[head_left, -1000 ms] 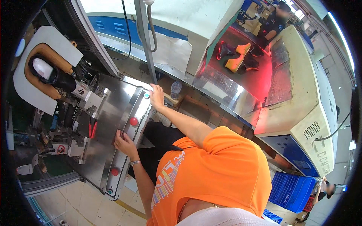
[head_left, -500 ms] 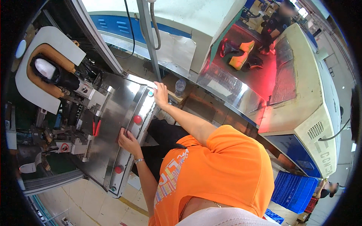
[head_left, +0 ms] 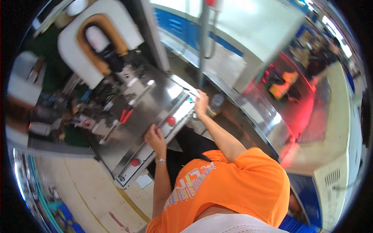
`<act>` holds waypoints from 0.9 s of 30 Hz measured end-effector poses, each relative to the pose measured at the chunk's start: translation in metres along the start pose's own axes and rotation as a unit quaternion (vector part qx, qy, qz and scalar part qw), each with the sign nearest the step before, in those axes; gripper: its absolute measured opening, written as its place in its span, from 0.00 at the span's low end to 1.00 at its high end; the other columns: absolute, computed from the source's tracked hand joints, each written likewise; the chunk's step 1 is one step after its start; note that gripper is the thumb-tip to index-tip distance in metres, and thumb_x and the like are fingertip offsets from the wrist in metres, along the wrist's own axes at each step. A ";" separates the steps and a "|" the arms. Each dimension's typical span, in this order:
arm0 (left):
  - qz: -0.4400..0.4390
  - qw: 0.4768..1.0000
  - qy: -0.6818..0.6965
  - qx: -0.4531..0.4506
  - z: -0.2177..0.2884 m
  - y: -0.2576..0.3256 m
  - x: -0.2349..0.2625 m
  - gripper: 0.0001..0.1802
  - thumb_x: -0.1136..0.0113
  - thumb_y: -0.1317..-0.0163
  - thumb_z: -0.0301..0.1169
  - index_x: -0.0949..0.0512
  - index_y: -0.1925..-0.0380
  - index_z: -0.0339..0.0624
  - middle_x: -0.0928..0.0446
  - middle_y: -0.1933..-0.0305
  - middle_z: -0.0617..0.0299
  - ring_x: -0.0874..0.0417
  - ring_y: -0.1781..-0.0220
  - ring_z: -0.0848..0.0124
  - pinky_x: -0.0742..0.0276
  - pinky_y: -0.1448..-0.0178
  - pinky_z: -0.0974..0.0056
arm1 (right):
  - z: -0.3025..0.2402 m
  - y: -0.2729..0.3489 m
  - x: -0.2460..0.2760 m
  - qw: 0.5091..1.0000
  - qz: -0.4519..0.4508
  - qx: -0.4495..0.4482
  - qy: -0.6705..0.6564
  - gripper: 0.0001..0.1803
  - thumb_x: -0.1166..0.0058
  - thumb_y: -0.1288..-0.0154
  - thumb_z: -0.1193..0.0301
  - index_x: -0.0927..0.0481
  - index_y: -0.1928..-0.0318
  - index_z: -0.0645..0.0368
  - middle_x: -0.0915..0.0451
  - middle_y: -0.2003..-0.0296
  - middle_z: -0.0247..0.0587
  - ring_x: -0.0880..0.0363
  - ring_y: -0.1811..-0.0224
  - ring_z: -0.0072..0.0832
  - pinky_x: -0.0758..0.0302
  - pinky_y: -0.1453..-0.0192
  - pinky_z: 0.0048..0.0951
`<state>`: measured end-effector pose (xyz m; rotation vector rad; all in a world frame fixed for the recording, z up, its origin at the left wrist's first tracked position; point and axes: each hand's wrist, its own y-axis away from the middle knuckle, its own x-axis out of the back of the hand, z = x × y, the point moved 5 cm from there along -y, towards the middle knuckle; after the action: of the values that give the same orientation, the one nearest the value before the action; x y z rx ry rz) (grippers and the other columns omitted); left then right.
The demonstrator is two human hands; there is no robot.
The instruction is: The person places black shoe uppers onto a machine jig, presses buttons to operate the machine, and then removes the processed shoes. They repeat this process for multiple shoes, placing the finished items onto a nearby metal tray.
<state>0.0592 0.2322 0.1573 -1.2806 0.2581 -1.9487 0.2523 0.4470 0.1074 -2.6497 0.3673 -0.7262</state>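
Note:
My left hand (head_left: 156, 139) rests by the inner edge of the metal control panel (head_left: 152, 145), its fingers loosely bent and holding nothing. It lies between two red buttons, one further right (head_left: 171, 121) and one nearer (head_left: 135, 162). At the panel's far right end, my right hand (head_left: 201, 104) lies over the corner beside a green button (head_left: 190, 99), fingers apart. Red-handled pliers (head_left: 126, 115) lie on the steel tabletop beyond the panel. Further off, a dark form with a pale top (head_left: 97, 39) sits inside a brown U-shaped pad on a white plate (head_left: 72, 46).
A red-lit machine bay (head_left: 287, 112) holds an orange shoe or boot (head_left: 283, 86) on the right. Between the machines stand a metal post (head_left: 203, 46) and a clear bottle (head_left: 217, 101). A person (head_left: 328, 50) is blurred in the far right background.
The whole view has swung, so the machine and panel now appear further right. Both hands keep their places on the panel. The pliers have not moved on the tabletop.

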 end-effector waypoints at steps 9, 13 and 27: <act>-0.002 1.000 0.005 0.027 0.001 0.001 0.001 0.16 0.47 0.43 0.31 0.30 0.53 0.43 0.25 0.56 0.58 0.28 0.51 0.63 0.42 0.41 0.55 | -0.001 -0.001 0.000 0.999 -0.036 -0.011 0.032 0.18 0.52 0.42 0.73 0.30 0.50 0.59 0.28 0.56 0.47 0.33 0.51 0.44 0.38 0.45 0.38; -0.015 0.999 0.003 0.037 0.000 0.001 0.002 0.17 0.47 0.43 0.31 0.31 0.53 0.43 0.25 0.55 0.59 0.28 0.50 0.63 0.42 0.41 0.55 | -0.001 -0.001 -0.002 0.999 -0.039 -0.006 0.033 0.18 0.52 0.42 0.73 0.30 0.49 0.59 0.29 0.56 0.47 0.33 0.51 0.44 0.38 0.45 0.38; -0.010 0.998 0.035 0.045 0.001 -0.001 0.007 0.16 0.45 0.44 0.29 0.30 0.55 0.42 0.25 0.57 0.58 0.27 0.53 0.62 0.39 0.43 0.56 | -0.011 -0.012 0.009 0.999 -0.008 -0.031 0.014 0.16 0.50 0.42 0.71 0.28 0.51 0.57 0.30 0.53 0.44 0.34 0.48 0.40 0.39 0.43 0.37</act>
<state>0.0577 0.2286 0.1631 -1.1615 0.1910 -2.0021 0.2557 0.4516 0.1244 -2.7055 0.3811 -0.7691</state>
